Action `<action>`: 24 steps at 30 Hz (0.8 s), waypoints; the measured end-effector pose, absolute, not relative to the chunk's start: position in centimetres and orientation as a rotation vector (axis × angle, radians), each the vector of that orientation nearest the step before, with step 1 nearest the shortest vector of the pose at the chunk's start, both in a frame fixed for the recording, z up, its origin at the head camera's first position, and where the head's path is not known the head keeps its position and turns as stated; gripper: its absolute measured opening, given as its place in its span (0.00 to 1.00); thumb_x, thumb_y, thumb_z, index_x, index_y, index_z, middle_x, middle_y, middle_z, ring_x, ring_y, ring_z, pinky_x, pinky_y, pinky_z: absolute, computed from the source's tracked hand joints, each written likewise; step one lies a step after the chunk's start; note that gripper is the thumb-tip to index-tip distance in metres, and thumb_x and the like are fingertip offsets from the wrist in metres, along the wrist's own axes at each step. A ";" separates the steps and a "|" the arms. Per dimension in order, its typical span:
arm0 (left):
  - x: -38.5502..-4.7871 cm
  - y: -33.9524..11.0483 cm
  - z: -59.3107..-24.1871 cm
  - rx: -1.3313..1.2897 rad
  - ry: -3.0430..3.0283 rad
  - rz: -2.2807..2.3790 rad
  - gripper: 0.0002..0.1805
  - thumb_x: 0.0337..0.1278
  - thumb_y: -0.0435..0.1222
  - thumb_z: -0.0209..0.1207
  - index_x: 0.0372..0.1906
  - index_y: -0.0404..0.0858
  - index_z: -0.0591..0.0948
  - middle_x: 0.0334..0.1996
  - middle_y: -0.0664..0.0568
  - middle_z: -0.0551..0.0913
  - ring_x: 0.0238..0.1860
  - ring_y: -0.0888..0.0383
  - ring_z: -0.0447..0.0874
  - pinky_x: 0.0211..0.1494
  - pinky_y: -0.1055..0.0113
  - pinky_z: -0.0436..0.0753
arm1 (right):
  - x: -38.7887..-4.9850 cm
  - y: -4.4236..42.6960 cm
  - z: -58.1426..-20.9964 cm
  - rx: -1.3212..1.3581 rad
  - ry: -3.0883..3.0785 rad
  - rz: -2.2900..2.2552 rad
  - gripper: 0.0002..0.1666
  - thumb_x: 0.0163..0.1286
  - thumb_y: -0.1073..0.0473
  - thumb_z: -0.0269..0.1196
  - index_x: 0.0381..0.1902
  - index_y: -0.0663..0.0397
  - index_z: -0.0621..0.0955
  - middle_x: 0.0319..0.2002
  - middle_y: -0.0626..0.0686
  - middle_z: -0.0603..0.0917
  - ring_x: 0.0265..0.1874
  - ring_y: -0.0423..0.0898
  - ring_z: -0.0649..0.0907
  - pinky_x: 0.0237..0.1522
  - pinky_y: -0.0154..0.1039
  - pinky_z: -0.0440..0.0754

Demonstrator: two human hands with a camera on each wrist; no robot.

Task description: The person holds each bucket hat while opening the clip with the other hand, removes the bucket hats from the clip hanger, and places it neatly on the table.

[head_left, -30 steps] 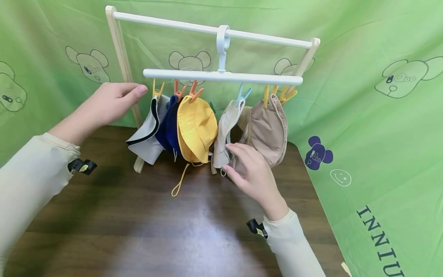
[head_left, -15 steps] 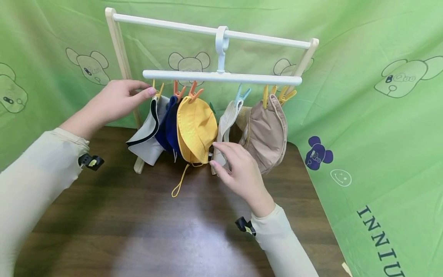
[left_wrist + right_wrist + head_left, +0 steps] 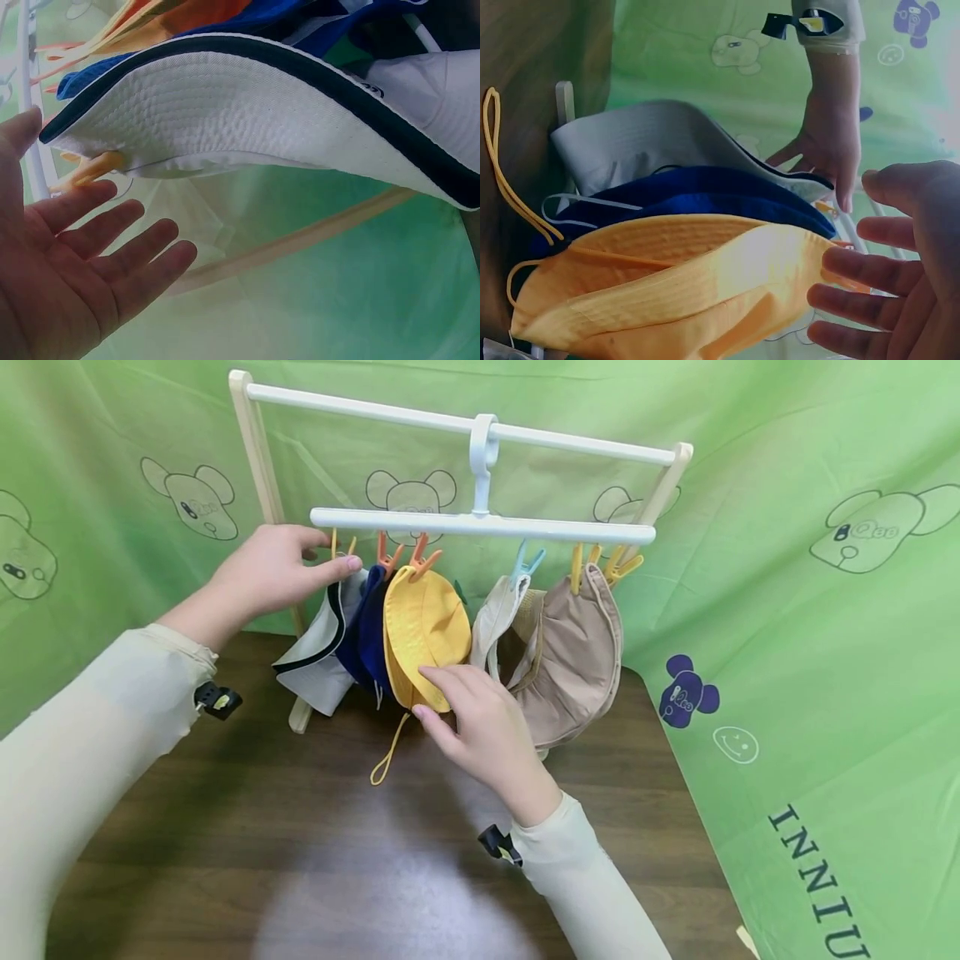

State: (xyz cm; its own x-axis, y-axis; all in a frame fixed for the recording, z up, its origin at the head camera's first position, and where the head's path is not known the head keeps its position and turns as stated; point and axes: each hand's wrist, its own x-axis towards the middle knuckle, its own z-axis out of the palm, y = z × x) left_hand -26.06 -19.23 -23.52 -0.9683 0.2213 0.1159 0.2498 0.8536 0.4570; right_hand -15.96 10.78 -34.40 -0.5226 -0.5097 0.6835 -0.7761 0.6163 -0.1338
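Note:
My left hand (image 3: 273, 568) is at the yellow clip on the leftmost hat, a grey-white one with a dark-edged brim (image 3: 318, 647). In the left wrist view its fingers are spread beside the yellow clip (image 3: 97, 169), with the thumb on the other side of the brim's corner. Whether the index finger touches the clip I cannot tell. My right hand (image 3: 487, 735) hovers in front of the yellow bucket hat (image 3: 427, 627), fingers extended and holding nothing. Between these two hats hangs a dark blue hat (image 3: 371, 627), partly hidden.
A white bar hanger (image 3: 420, 522) hooks over the white rail (image 3: 367, 412) of a wooden-sided stand. A cream hat (image 3: 495, 614) on a blue clip (image 3: 527, 560) and a beige hat (image 3: 581, 652) hang at right. A yellow cord loop (image 3: 386, 760) dangles above the brown wooden tabletop (image 3: 375, 877).
My left hand has moved right, up to the leftmost hat's yellow clip. My right hand has moved left, from the cream hat to in front of the yellow one.

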 end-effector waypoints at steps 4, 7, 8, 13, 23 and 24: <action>-26.2 -18.9 -23.5 -0.314 -2.970 -0.795 0.50 0.62 0.73 0.49 0.75 0.41 0.70 0.66 0.36 0.78 0.62 0.39 0.80 0.59 0.38 0.78 | -16.2 10.1 -34.5 0.996 -2.249 0.572 0.25 0.74 0.47 0.64 0.61 0.54 0.82 0.53 0.52 0.86 0.53 0.49 0.84 0.59 0.43 0.81; -26.5 -18.7 -23.6 -0.278 -2.969 -0.822 0.50 0.61 0.73 0.49 0.74 0.40 0.71 0.67 0.36 0.77 0.65 0.39 0.78 0.61 0.39 0.77 | -16.4 9.6 -34.6 0.979 -2.265 0.561 0.25 0.74 0.46 0.64 0.61 0.53 0.82 0.52 0.51 0.87 0.52 0.49 0.85 0.57 0.43 0.82; -26.6 -18.6 -23.6 -0.270 -2.968 -0.832 0.50 0.62 0.73 0.49 0.74 0.38 0.72 0.68 0.36 0.76 0.66 0.38 0.77 0.62 0.39 0.76 | -16.5 9.4 -34.7 0.973 -2.272 0.554 0.25 0.74 0.46 0.64 0.61 0.53 0.82 0.52 0.51 0.87 0.52 0.48 0.85 0.57 0.43 0.82; -26.9 -18.1 -23.6 -0.204 -2.979 -0.920 0.49 0.64 0.69 0.52 0.71 0.32 0.73 0.71 0.34 0.71 0.71 0.37 0.71 0.68 0.39 0.72 | -16.6 8.3 -34.7 0.961 -2.303 0.545 0.26 0.73 0.44 0.65 0.61 0.52 0.82 0.52 0.50 0.87 0.53 0.46 0.85 0.56 0.42 0.82; -27.0 -17.2 -23.1 -0.102 -2.959 -1.036 0.41 0.66 0.64 0.55 0.68 0.34 0.76 0.68 0.38 0.76 0.64 0.40 0.75 0.62 0.45 0.77 | -16.9 6.5 -34.4 1.008 -2.358 0.618 0.27 0.75 0.45 0.63 0.64 0.53 0.80 0.54 0.51 0.86 0.54 0.44 0.84 0.59 0.39 0.80; -27.0 -17.1 -23.1 -0.092 -2.952 -1.043 0.40 0.66 0.64 0.55 0.64 0.35 0.79 0.64 0.38 0.79 0.58 0.42 0.78 0.56 0.48 0.79 | -17.0 6.4 -34.4 1.008 -2.360 0.619 0.27 0.75 0.45 0.63 0.64 0.53 0.80 0.54 0.51 0.86 0.54 0.45 0.84 0.59 0.39 0.80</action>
